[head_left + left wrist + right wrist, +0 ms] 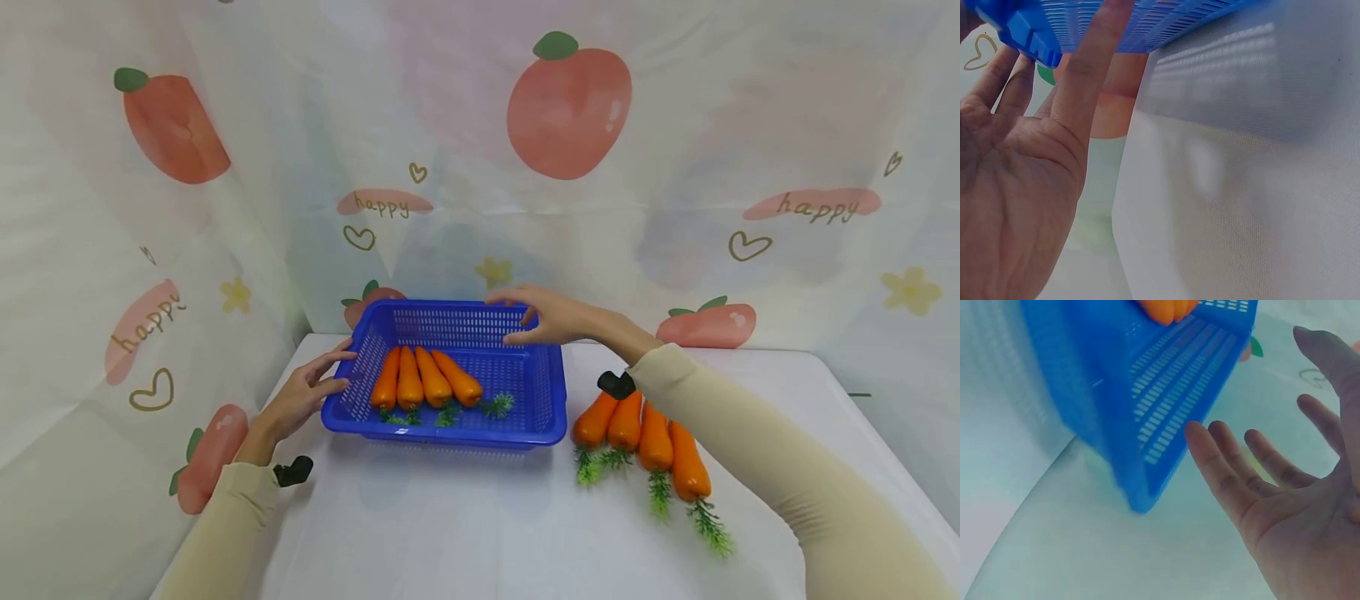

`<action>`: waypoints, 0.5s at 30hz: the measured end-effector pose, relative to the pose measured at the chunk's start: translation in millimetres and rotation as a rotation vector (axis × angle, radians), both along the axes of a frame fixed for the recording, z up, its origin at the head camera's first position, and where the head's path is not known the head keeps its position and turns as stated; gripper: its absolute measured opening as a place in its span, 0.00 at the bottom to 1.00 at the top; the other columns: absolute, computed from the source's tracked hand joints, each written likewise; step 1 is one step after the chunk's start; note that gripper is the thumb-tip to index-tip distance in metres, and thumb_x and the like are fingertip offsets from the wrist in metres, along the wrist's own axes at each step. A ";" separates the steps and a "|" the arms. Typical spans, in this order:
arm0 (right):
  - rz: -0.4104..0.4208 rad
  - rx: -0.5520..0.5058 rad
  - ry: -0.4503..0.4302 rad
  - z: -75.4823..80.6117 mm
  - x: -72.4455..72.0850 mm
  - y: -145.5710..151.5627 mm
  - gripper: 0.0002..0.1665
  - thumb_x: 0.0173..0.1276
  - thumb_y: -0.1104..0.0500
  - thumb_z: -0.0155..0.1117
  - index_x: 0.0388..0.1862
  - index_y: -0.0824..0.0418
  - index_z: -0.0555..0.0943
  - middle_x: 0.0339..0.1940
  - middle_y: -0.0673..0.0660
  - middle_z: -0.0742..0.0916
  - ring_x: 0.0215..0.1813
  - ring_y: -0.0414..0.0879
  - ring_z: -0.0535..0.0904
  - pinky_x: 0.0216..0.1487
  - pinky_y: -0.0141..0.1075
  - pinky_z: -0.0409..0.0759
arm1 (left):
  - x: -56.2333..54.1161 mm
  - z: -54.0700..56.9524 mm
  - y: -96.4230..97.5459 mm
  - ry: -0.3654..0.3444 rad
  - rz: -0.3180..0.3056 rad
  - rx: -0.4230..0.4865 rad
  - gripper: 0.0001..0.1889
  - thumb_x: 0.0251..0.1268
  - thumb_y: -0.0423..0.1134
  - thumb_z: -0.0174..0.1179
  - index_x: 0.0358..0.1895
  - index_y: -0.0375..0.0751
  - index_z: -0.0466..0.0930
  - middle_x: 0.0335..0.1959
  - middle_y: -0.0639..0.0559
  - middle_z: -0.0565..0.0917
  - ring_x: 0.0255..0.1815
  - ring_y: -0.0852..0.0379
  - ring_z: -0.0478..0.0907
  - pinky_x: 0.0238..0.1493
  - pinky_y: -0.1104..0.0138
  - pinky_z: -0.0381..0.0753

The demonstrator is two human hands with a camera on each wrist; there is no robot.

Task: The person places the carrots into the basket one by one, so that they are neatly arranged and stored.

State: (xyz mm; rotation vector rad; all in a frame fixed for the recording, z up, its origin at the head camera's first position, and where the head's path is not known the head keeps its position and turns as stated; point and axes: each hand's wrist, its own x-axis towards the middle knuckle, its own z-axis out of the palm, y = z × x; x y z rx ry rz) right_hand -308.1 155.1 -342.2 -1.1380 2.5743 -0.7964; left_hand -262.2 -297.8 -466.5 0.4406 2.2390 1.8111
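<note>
The basket (pixel 450 375) at frame centre is flanked by both hands: left hand (pixel 303 398) and right hand (pixel 543 315), fingers released, grasping nothing. Four carrots (pixel 423 379) are contained.

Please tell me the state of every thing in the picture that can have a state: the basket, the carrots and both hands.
blue basket: upright on the table, partly filled.
carrots in the basket: four, lying side by side, leaves toward the person.
carrots on the table: four, lying in a row right of the basket.
left hand: open, fingers straight, at the basket's left rim.
right hand: open, fingers relaxed, beside the basket's far right corner.
</note>
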 end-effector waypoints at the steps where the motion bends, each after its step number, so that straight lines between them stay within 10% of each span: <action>1: -0.011 -0.005 0.011 -0.4 2.5 6.0 0.41 0.71 0.53 0.70 0.79 0.59 0.66 0.72 0.70 0.73 0.55 0.62 0.84 0.54 0.51 0.86 | 0.0 -0.2 0.3 0.001 0.000 -0.002 0.28 0.77 0.39 0.58 0.77 0.40 0.65 0.86 0.56 0.47 0.82 0.33 0.46 0.56 0.49 0.84; 15: -0.202 -0.026 0.088 -16.3 33.3 87.1 0.40 0.69 0.50 0.73 0.77 0.53 0.70 0.65 0.65 0.78 0.53 0.61 0.85 0.45 0.46 0.89 | 1.4 0.4 0.5 0.005 0.008 -0.026 0.28 0.77 0.40 0.58 0.77 0.44 0.66 0.85 0.58 0.48 0.82 0.33 0.48 0.56 0.47 0.83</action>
